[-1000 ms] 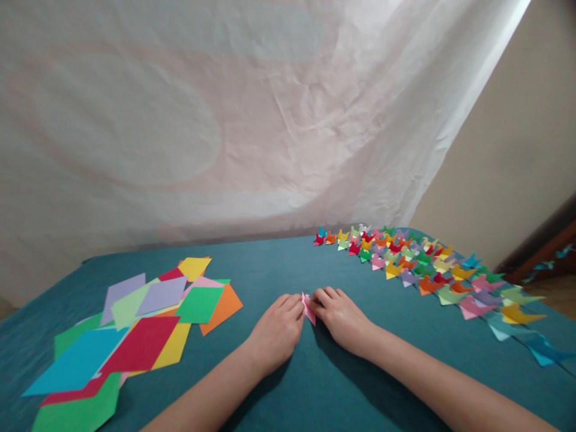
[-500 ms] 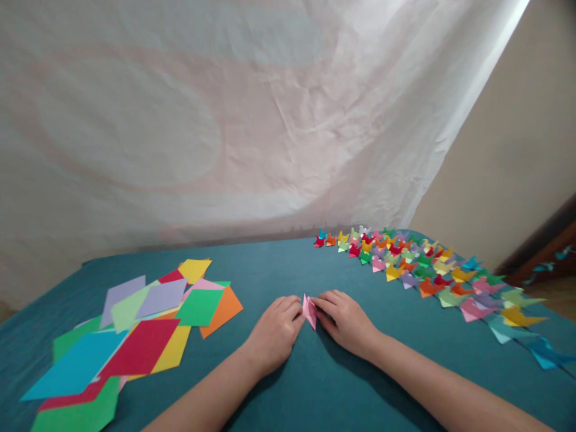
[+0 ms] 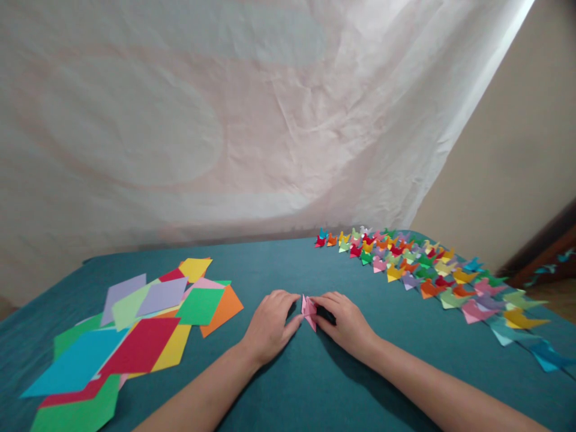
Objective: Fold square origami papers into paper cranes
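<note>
We spread our left hand (image 3: 271, 322) wider, leaving our right hand (image 3: 347, 319) (seemingly alone) holding the folded pink paper (image 3: 308, 308).

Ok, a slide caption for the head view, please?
Two hands at a pink origami piece, coloured paper sheets to the left, origami birds to the right.

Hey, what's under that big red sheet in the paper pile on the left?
A yellow sheet sticks out past the right edge of the red sheet. Anything else beneath is covered, so I can't tell how many sheets lie there.
</note>
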Tool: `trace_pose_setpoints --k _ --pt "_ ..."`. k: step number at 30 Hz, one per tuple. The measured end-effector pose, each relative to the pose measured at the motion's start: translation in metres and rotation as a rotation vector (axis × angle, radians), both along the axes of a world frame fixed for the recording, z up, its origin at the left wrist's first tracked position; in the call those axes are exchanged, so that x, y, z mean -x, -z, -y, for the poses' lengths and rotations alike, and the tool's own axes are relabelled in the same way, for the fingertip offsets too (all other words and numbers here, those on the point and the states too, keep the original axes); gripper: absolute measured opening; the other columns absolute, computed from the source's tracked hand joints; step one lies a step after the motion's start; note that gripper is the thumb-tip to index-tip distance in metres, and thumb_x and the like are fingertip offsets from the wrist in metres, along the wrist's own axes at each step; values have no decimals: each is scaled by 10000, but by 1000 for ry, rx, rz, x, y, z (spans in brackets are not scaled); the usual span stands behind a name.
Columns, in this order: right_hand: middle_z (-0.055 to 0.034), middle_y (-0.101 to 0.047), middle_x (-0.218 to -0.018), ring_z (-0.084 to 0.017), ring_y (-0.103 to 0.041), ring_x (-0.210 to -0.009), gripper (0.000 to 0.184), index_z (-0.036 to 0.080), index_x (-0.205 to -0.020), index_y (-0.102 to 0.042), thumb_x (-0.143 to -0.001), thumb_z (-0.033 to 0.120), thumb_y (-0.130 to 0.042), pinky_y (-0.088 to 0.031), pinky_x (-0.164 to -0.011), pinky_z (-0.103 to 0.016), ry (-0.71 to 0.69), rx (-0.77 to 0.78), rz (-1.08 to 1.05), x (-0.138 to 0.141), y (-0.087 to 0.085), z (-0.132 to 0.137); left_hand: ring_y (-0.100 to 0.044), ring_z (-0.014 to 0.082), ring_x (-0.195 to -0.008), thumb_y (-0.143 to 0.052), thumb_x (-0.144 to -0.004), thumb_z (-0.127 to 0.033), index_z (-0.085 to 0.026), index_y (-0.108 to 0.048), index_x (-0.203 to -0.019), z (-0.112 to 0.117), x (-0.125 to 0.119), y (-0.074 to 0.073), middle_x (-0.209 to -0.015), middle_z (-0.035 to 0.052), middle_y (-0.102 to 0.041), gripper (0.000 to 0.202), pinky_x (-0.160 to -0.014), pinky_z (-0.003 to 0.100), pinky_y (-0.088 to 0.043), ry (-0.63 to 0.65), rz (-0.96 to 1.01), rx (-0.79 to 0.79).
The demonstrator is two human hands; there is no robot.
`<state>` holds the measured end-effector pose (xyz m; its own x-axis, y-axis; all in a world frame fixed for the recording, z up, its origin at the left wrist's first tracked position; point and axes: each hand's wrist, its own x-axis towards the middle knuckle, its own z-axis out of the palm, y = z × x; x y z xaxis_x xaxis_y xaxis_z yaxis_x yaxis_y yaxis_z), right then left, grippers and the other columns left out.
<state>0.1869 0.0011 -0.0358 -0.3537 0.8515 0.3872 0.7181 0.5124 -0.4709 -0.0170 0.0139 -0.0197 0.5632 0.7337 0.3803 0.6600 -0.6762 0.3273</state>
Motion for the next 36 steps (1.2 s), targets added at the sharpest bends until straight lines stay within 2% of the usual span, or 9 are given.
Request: trace_pose_setpoints --k 3,12,18,23,26,29,31,36 --pt "-27 -638 -941 -188 -546 -866 280 226 -1061 -615 -792 150 -602 -426 -796 -318 2 32 -59 2 0 0 -519 224 -1026 -555 -855 -343 -182 -499 -1171 0 1 2 -1101 81 -576 360 -888 390 -436 28 11 34" --pt "-20 -619 -856 -171 -548 -806 235 221 -1015 -607 -798 133 -593 -435 -745 -298 -73 74 -272 9 0 2 -520 211 -1053 -631 -810 -304 -221 -379 -1283 -5 4 10 -1139 65 -570 543 -939 392 -414 66 156 132" --pt "-19 -612 -871 -166 -552 -821 237 230 -1010 -596 -804 113 -577 -439 -748 -294 -128 63 -344 11 1 4 -508 212 -1031 -640 -797 -248 -241 -444 -1242 -7 3 8 -1098 56 -569 486 -921 378 -421 87 185 114" --pt "-16 -602 -919 -153 -557 -826 255 243 -1023 -582 -818 96 -544 -450 -740 -277 -203 78 -363 13 -5 8 -455 229 -1092 -662 -761 -205 -247 -497 -1222 -5 1 2 -1138 73 -520 491 -956 393 -393 41 170 55" --pt "-20 -586 -926 -150 -550 -838 262 230 -993 -570 -803 57 -521 -452 -750 -274 -238 61 -356 14 -7 10 -426 239 -1131 -669 -744 -185 -252 -582 -1120 -4 1 0 -1160 71 -508 392 -986 410 -363 39 181 19" --pt "-25 -561 -944 -148 -540 -845 281 217 -988 -539 -769 41 -534 -457 -750 -271 -239 45 -381 14 -6 11 -440 228 -1108 -650 -747 -142 -241 -666 -889 -5 1 0 -1087 48 -548 173 -982 404 -360 58 223 15" --pt "-31 -547 -959 -152 -534 -854 306 212 -995 -522 -742 44 -561 -461 -747 -273 -219 40 -395 14 -5 10 -461 214 -1072 -640 -748 -116 -236 -677 -794 -5 1 -1 -1027 34 -569 134 -963 389 -371 54 280 38" --pt "-33 -550 -943 -159 -536 -851 277 212 -972 -536 -738 73 -591 -455 -718 -271 -191 37 -380 13 -3 7 -511 189 -977 -665 -747 -143 -236 -693 -749 -1 -2 -5 -949 23 -589 96 -891 354 -408 35 442 172"
